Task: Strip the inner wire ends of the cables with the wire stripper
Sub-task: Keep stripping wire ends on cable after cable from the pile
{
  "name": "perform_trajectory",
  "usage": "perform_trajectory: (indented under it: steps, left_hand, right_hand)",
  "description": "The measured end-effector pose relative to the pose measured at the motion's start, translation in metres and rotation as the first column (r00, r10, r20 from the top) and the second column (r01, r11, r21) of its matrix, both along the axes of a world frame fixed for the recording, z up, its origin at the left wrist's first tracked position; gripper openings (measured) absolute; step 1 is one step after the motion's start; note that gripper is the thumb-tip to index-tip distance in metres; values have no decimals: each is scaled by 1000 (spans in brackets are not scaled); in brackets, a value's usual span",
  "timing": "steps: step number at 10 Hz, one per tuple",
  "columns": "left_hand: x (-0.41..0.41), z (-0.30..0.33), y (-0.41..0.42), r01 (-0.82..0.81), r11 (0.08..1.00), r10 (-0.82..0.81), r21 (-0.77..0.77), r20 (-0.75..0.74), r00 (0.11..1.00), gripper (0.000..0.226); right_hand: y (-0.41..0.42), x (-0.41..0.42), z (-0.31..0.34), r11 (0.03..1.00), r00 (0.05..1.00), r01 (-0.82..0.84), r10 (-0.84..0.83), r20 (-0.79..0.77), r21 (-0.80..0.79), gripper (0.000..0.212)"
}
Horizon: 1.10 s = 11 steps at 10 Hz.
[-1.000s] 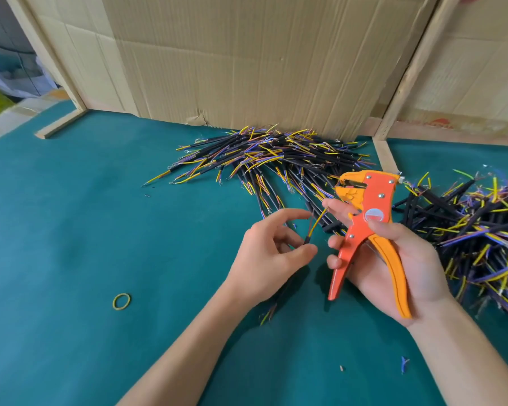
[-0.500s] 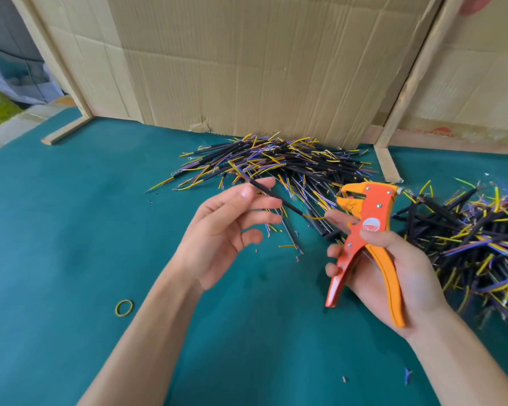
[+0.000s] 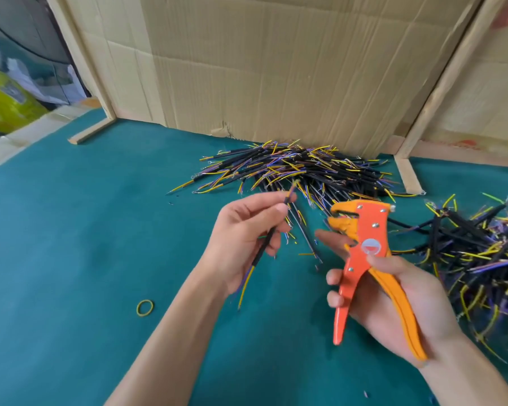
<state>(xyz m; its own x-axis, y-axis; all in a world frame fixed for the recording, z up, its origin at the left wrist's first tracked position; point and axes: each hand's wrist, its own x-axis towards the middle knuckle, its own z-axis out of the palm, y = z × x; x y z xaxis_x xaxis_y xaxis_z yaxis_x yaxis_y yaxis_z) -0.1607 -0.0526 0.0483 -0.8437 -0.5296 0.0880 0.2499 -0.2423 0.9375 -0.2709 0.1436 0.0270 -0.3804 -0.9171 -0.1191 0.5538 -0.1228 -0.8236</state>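
My left hand (image 3: 241, 238) pinches a short black cable (image 3: 264, 244) between thumb and fingers. The cable runs diagonally, one end up near my fingertips and its yellow and purple inner wires hanging below my palm. My right hand (image 3: 393, 306) grips the orange wire stripper (image 3: 367, 259) by its handles, jaws pointing up and left, a short way right of the cable. Nothing sits in the jaws. A pile of black cables (image 3: 299, 168) lies behind my hands by the cardboard, and a second pile (image 3: 478, 253) lies to the right.
The work surface is teal felt (image 3: 85, 259). A yellow rubber band (image 3: 145, 308) lies left of my forearm. Cardboard sheets (image 3: 276, 68) and wooden strips (image 3: 408, 177) stand at the back. Small wire scraps dot the felt near the front.
My left hand has turned the cable from pointing right toward the stripper to a steeper diagonal, its free wires now hanging below the palm. The right hand and stripper have stayed nearly still.
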Motion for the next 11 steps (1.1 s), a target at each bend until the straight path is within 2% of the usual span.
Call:
perform_trajectory:
  steps: [1,2,3,5,7,11]
  left_hand:
    - [-7,-8,14,103,985,-91,-141,93,992,18]
    - [-11,-16,25,190,948,-151,-254,165,975,19]
    - [-13,-20,29,190,934,-138,-302,186,973,20]
    - [-15,-23,31,216,933,-156,-288,220,963,18]
    - [-16,-24,33,215,949,-166,-232,214,963,19]
    - [-13,-17,28,267,956,-258,-119,88,962,33]
  right_hand:
    - [3,-8,6,982,989,127,-114,98,-141,70]
    - [4,-10,6,980,985,154,-144,91,-127,75]
    - [4,-11,4,983,987,139,-128,94,-121,75]
    - [5,-15,4,975,977,199,-191,91,-98,56]
    - [4,-13,6,980,981,188,-184,53,-71,49]
    - [-1,-8,7,989,988,149,-149,29,13,51]
